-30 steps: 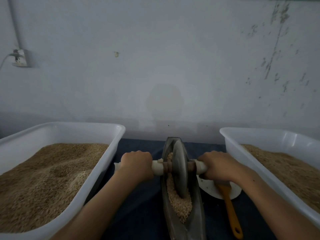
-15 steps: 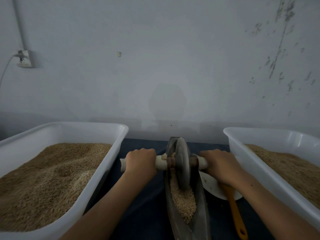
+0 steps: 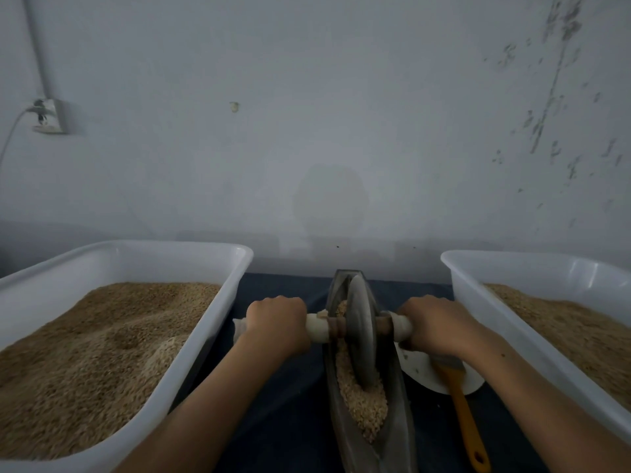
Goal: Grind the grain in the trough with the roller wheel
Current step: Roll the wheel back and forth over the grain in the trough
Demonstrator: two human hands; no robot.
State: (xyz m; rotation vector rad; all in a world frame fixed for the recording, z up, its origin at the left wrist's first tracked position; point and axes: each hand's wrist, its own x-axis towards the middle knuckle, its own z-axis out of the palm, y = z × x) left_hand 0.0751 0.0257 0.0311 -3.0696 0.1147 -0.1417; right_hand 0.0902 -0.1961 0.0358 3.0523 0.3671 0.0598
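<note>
Trough (image 3: pixel 397 428) runs near-to-far between two tubs, grain (image 3: pixel 363 404) piled at its near-middle. Wheel (image 3: pixel 362 336) stands upright in the trough's far half, axle lying left-right. Left hand (image 3: pixel 276 324) and right hand (image 3: pixel 433 324) each grip an axle end.

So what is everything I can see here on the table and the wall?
dark metal boat-shaped trough: one, grey, centre of table
tan grain: one heap, inside the trough
grey metal roller wheel: one, upright in the trough, on a white-wrapped axle
white plastic tubs: two, holding tan grain, left and right
orange-handled brush: one, right of trough, on a white plate
dark blue table cover: one
white wall socket: one, upper left
left hand: grips the axle
right hand: grips the axle
</note>
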